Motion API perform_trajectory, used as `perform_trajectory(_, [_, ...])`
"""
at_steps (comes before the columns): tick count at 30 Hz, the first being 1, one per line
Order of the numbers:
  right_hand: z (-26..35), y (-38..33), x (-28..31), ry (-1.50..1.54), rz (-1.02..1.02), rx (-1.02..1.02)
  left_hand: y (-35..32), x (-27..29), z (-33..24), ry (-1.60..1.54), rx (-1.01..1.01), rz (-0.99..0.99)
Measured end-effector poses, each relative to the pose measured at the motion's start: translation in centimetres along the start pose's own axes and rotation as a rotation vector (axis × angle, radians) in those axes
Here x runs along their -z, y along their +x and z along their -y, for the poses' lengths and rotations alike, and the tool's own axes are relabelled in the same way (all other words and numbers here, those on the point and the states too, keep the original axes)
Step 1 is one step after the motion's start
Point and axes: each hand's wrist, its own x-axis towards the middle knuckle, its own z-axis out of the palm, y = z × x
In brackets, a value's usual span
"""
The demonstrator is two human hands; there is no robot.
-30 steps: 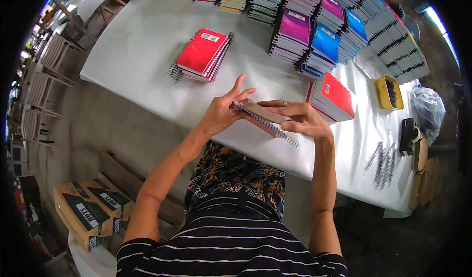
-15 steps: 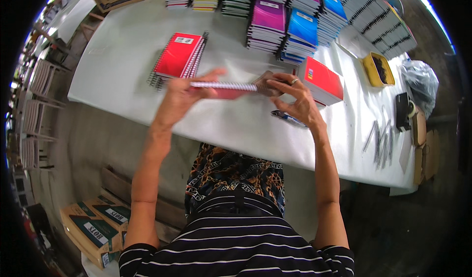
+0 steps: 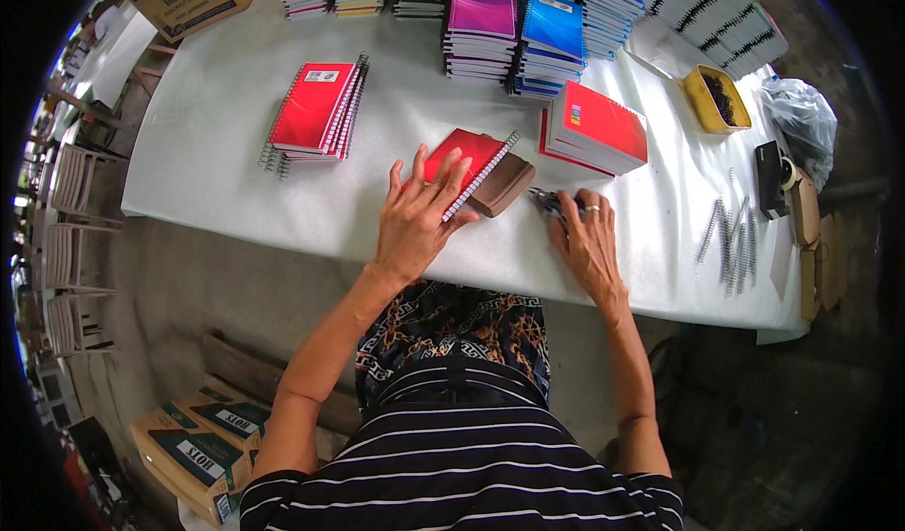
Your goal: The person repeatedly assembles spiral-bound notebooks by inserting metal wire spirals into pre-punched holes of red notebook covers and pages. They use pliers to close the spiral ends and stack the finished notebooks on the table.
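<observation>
Left hand (image 3: pixel 415 220) lies flat, palm down, on a red spiral notebook (image 3: pixel 464 158) near the front edge of the surface (image 3: pixel 236 154), which is covered in white. Fingers (image 3: pixel 452 174) spread wide, resting on the near left part of the red cover; nothing pinched. Notebook sits tilted, its wire spine (image 3: pixel 483 176) running along the right side, just beyond the fingertips. Under its right edge a brown cover or board (image 3: pixel 504 187) sticks out, touching it.

Right hand (image 3: pixel 586 239) rests on the surface just right of the notebook, apart from it. Its fingers lie loosely together, tips over a small dark metal tool (image 3: pixel 545 201); cannot tell whether they grip it or merely touch it. A ring shows on one finger.

Around: a short stack of red notebooks (image 3: pixel 316 111) to the left, another red stack (image 3: pixel 599 125) behind the right hand. Along the far edge, taller stacks with purple (image 3: pixel 481 17) and blue (image 3: pixel 556 31) covers. To the right, a yellow tray (image 3: pixel 707 102) with dark contents, loose wire spirals (image 3: pixel 731 239), a black device (image 3: pixel 768 177). Cardboard boxes (image 3: pixel 203 437) on the floor, lower left.
</observation>
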Motion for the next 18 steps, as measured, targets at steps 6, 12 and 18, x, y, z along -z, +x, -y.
perform_trajectory(6, [7.9, -0.8, 2.2, 0.324, -0.100, 0.036, 0.1, 0.1, -0.1, 0.080, 0.010, 0.016])
perform_trajectory(12, [9.5, 0.8, 0.5, 0.265, -0.152, 0.118, 0.1, 0.0, -0.1, 0.123, 0.038, -0.015])
perform_trajectory(18, [9.7, 1.5, 0.6, 0.242, -0.171, 0.145, 0.3, 0.0, -0.8, 0.105, 0.079, -0.062])
